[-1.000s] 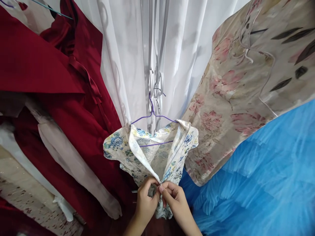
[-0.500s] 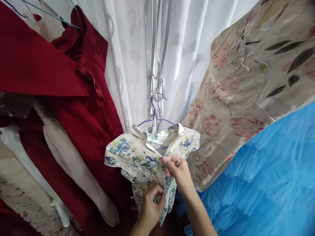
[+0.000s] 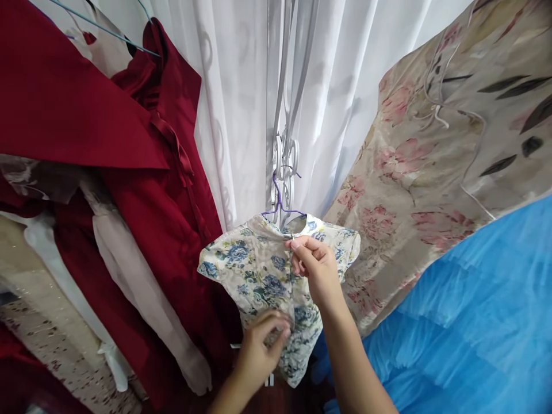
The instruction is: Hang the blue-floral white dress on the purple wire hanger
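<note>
At the centre, hanging from a thin purple wire hanger (image 3: 279, 201), a small cream garment (image 3: 267, 276) of soft, lightly creased cloth, printed with blue roses and touches of yellow and green; short flared sleeves, a shallow rounded neckline, the front panels meeting along an upright seam. Behind, a smooth white curtain (image 3: 340, 52) falling in long, straight folds, and before it a cluster of white looped hooks (image 3: 294, 152), glossy and curved. To the left, a deep red dress (image 3: 129, 218) in matte, heavy fabric with sharp edges, and beneath it a pale sleeve (image 3: 142, 293), long and sheer-looking. To the right, a beige dress (image 3: 409, 178) with faded pink blossoms, dark leaves and a slender cord, slightly shiny; below that, bright blue tulle (image 3: 466, 322) in frothy layers. Pinching a tiny zip pull (image 3: 292, 236) at the neckline between thumb and forefinger, the right hand (image 3: 318, 265). Lower, before the front, the left hand (image 3: 265, 345), slightly blurred, fingers curled and thumb close to the forefinger; cannot tell whether gripping cloth.
</note>
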Demonstrator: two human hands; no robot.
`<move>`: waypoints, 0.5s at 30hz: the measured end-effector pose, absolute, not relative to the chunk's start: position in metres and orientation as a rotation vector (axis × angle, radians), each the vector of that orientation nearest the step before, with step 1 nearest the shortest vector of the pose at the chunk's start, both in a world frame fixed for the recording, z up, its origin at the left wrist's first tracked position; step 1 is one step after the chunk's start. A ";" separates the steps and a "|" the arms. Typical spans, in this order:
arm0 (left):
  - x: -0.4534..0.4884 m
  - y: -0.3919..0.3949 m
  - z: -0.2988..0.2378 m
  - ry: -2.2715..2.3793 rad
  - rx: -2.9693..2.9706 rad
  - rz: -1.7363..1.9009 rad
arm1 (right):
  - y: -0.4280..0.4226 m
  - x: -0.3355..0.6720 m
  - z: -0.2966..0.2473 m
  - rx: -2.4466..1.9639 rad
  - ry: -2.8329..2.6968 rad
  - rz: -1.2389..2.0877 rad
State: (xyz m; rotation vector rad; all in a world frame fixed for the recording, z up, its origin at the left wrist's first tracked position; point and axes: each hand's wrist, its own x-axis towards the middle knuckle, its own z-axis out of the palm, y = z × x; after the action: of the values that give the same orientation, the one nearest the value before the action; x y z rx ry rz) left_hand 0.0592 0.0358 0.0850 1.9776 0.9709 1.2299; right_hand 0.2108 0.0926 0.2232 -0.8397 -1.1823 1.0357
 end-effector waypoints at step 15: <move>0.030 0.137 0.260 0.905 2.289 1.620 | 0.105 0.193 0.190 -1.004 -1.367 0.789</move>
State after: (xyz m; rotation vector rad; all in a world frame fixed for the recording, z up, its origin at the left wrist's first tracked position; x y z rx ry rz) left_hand 0.0296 0.1368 0.2599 2.2892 0.9054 1.6201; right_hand 0.1932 0.1048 0.1904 -1.0036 -1.3674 0.7886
